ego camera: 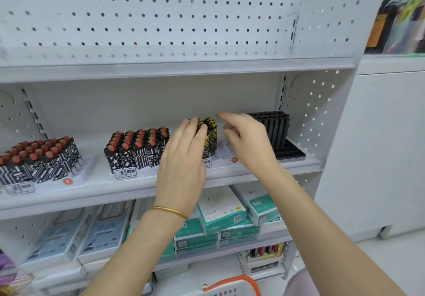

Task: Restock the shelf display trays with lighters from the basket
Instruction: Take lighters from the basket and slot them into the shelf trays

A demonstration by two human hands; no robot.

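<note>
Centrally, the left hand (184, 155) is gripping black-and-yellow patterned plastic lighters (211, 134) at a clear pegged tray (224, 151); the right hand (249, 141) is hovering, loosely spread. Misaligned seating could topple them.

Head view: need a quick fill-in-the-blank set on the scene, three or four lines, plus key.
1. The left hand grips lighters patterned black and ____.
2. The gold bracelet sits on the ____ wrist.
3. The basket has a handle coloured ____.
4. The black tray stands at the ____ end of the shelf.

Missing words: yellow; left; orange; right.
</note>
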